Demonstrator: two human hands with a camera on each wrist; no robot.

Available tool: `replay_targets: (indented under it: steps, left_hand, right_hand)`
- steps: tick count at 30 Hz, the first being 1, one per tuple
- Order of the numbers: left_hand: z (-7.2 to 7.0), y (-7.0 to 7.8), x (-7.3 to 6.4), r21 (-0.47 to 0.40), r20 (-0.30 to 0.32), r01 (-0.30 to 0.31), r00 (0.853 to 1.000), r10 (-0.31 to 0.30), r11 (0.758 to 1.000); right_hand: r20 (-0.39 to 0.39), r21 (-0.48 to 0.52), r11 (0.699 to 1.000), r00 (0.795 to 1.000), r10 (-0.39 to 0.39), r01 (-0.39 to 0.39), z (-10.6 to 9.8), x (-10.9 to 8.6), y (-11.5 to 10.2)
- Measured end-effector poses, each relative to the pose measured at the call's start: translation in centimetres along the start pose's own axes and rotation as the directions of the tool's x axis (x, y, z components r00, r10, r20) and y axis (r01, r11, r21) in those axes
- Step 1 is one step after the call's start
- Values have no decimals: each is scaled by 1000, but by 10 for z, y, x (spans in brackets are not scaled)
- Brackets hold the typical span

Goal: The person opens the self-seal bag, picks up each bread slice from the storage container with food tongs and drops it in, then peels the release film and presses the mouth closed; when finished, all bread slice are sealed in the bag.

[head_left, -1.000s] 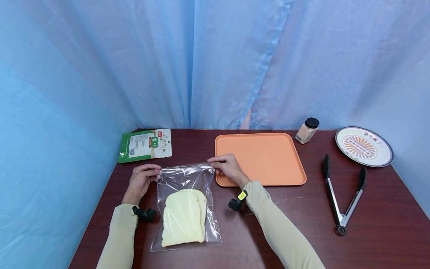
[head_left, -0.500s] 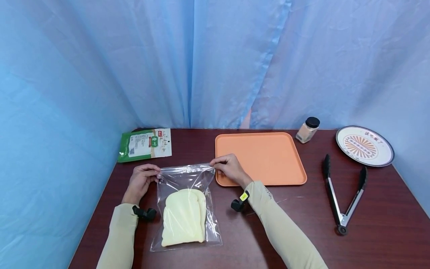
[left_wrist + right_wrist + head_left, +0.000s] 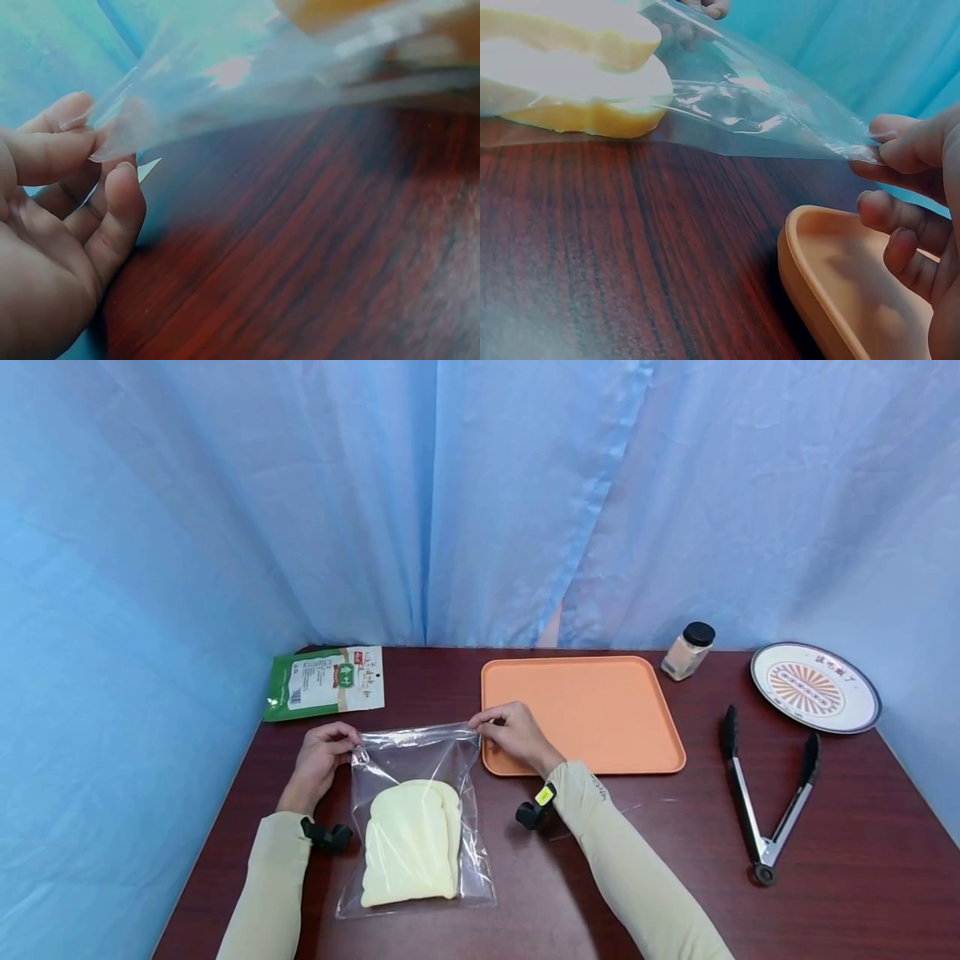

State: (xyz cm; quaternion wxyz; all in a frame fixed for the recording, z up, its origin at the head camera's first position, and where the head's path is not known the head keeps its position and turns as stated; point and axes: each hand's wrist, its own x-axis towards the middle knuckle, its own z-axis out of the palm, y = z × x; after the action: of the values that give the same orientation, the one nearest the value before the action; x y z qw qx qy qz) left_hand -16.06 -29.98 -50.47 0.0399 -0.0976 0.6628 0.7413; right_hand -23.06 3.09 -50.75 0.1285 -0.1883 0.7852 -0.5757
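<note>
Two bread slices, one overlapping the other, lie inside a clear plastic bag on the table. My left hand pinches the bag's upper left corner between thumb and fingers; the left wrist view shows the film caught at the fingertips. At the upper right corner, my right hand pinches the bag, its wrist beside the orange tray. The right wrist view shows the bag's mouth edge stretched and raised off the table, with the bread slices behind.
An orange tray sits right behind the right hand. A green and white packet lies back left. Toward the right are a black-lidded jar, a patterned plate and spread tongs. Blue curtains border the table.
My right hand has slid slightly right along the bag's top edge, which looks straighter now. The left hand has shifted up a little. The bread slices stay in place.
</note>
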Motion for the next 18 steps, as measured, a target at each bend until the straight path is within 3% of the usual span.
replay_targets:
  steps: [8,18]
  left_hand:
    - [2,-1,1,95,-8,-6,1000,7,995]
    - [5,-2,0,118,-4,-35,999,35,992]
  right_hand:
    - [-26,-36,999,1000,13,-14,-1,0,0]
    - [-110,-155,987,994,24,-41,3,1,-1]
